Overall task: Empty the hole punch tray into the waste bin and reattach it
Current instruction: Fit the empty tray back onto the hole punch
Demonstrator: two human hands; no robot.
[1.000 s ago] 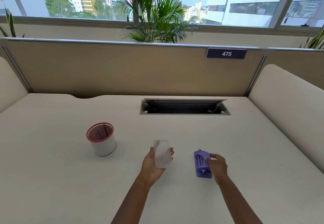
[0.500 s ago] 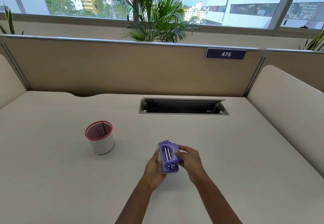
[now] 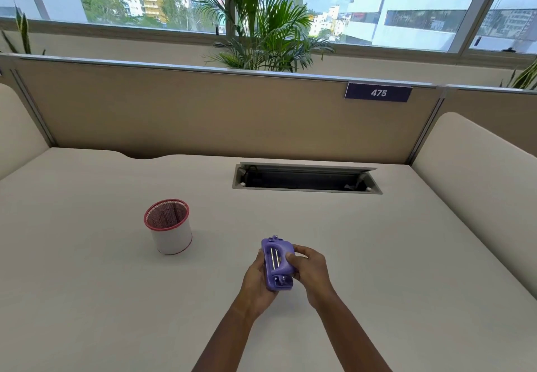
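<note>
Both hands meet over the near middle of the desk. The left hand (image 3: pixel 257 277) cups the purple hole punch (image 3: pixel 278 265) from its left and underside, fingers curled round it, and the right hand (image 3: pixel 309 272) clamps the punch from the right, thumb laid across its top. The punch is lifted clear of the desk (image 3: pixel 377 255) and tilted so its two metal rods face up. The clear tray is hidden behind the punch and the left palm; I cannot tell whether it has clicked home.

A second ago the hands were apart: the left held the clear tray upright on its own, and the right reached down to the punch lying on the desk further right. Half a second ago punch and tray were already pressed together between the hands, much as now, so the latest change is only a firmer squeeze and a slight shift of the grip. I judge the emptying done and the reattachment in hand, near its end.

Left and farther off, well apart from the hands, the red-rimmed waste bin (image 3: pixel 168 227) stands upright. Beyond, an open cable slot (image 3: pixel 305 179) sits in the desk before the partition.
</note>
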